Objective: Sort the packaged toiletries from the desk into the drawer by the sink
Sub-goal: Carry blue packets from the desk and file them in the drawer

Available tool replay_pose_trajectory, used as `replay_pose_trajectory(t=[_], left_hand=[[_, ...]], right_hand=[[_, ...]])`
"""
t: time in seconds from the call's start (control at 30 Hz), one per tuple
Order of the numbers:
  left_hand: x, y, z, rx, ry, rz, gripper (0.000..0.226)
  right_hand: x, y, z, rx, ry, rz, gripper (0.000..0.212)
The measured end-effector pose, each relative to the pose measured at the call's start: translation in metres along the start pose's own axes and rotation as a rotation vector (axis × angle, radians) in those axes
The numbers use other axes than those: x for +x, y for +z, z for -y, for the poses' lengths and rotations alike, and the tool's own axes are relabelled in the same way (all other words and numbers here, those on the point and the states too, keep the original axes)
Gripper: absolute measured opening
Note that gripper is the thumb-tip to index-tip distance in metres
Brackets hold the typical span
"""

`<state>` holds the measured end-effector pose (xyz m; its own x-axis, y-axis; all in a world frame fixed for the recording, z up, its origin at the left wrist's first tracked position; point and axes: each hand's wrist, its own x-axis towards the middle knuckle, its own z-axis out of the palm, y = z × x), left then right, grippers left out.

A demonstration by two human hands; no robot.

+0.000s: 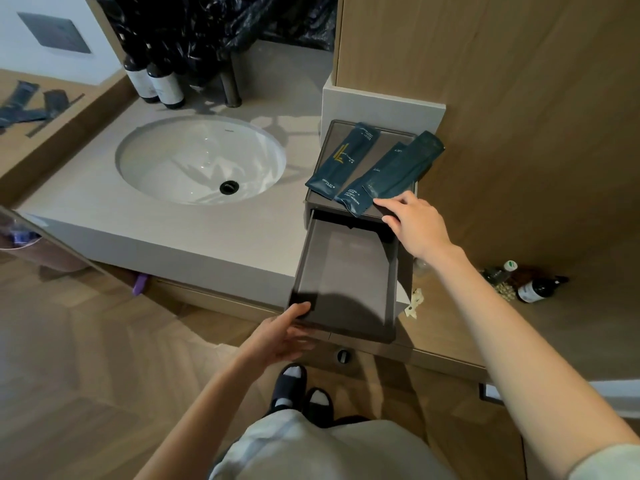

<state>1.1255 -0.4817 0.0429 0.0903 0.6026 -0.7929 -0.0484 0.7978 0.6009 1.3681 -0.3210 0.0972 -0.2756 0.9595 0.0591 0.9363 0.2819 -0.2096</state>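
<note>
Three dark teal toiletry packets lie on top of a brown drawer box (363, 211) right of the sink: one at the left (341, 159), one in the middle (367, 188) and one at the right (405, 168). The drawer (343, 282) below is pulled out and has nothing in it. My right hand (412, 220) reaches to the front ends of the packets, fingertips touching the right one. My left hand (280, 336) holds the drawer's front left corner, thumb on the rim.
A white basin (201, 159) is set in the grey counter (138, 223), with dark bottles (156, 81) and a faucet (230, 86) behind it. More dark packets (24, 105) show at far left. Bottles (533, 289) lie on the wooden ledge at right. My slippered feet (301, 393) stand below.
</note>
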Motion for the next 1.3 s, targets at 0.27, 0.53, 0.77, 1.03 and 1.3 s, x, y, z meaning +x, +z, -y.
replay_pose_trajectory(t=[0.27, 0.53, 0.77, 1.03, 1.3], left_hand=[[-0.002, -0.036, -0.025, 0.537, 0.351, -0.303, 0.059], [0.017, -0.022, -0.147, 0.409, 0.698, -0.346, 0.023], [0.075, 0.02, -0.222, 0.747, 0.893, -0.343, 0.041], [0.121, 0.028, -0.225, 1.141, 0.914, -0.49, 0.071], [0.124, 0.022, -0.236, 1.012, 0.844, -0.414, 0.083]], right_hand=[[0.002, -0.006, 0.005, 0.05, 0.037, 0.038, 0.039], [0.019, -0.019, 0.021, 0.304, 0.216, -0.22, 0.032], [0.05, -0.011, 0.017, 0.284, 0.395, -0.003, 0.043], [0.059, -0.002, 0.019, 0.273, 0.48, 0.046, 0.04], [0.053, -0.005, 0.013, 0.47, 0.623, -0.122, 0.013]])
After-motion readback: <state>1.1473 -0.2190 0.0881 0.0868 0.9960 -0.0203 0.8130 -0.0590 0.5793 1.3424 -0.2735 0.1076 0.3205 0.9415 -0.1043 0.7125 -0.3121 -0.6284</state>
